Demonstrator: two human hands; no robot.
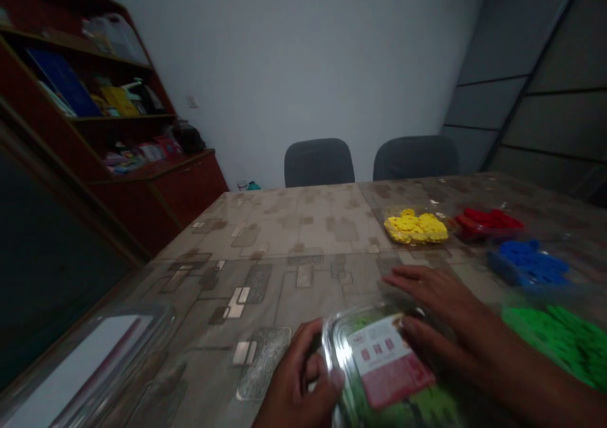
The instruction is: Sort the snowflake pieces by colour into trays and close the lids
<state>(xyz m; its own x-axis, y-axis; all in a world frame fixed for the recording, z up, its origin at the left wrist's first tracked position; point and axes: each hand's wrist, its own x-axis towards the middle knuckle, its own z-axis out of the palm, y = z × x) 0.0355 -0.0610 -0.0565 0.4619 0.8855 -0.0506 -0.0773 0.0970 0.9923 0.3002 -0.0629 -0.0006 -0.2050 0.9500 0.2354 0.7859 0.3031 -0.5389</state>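
Box [389,366], rectangular, clear plastic and red-and-white labelled, is showing at 5 o'clock in view. Left hand [298,384] is gripping its 9 o'clock rim; right hand [458,309] is laying a thumb on top, fingers extending. Yellow plastic pieces [417,227] are lying at the box's 12 o'clock.

Table [275,226], covered in beige-brown geometric cloth. Right side, front to back: open plastic tubs, one each of green pieces [564,339], blue pieces [531,260], red pieces [490,218], yellow pieces [417,227]. Near left: transparent plastic container or lid [90,365], white label.
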